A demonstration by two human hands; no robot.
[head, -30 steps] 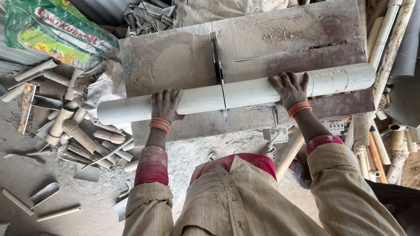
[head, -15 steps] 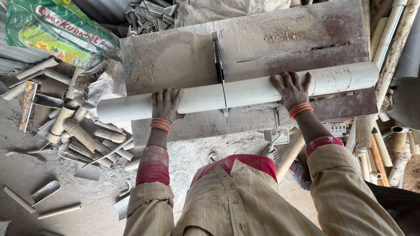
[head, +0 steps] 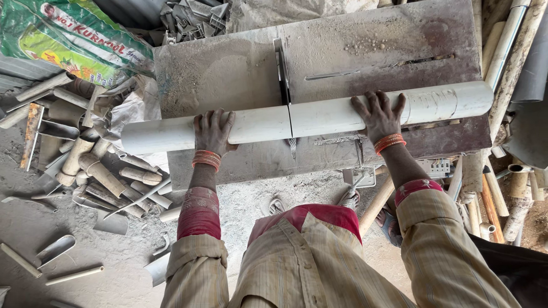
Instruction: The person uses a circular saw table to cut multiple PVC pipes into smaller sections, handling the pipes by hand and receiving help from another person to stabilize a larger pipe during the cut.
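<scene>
A long white plastic pipe (head: 331,115) lies across a dusty table saw (head: 342,51). The thin saw blade (head: 281,68) stands in its slot and meets the pipe near its middle, where a cut line shows. My left hand (head: 212,132) presses down on the pipe's left half. My right hand (head: 378,116) grips the right half with fingers spread over the top. Both wrists wear orange bangles.
Cut pipe pieces (head: 97,171) and halved offcuts litter the dusty floor at left. A green printed sack (head: 74,34) lies at the top left. Long pipes (head: 508,40) lean at the right. Grey fittings (head: 191,14) are heaped behind the table.
The pipe and both hands have shifted slightly toward the blade; the cut line at the pipe's middle is more visible. Grips are unchanged.
</scene>
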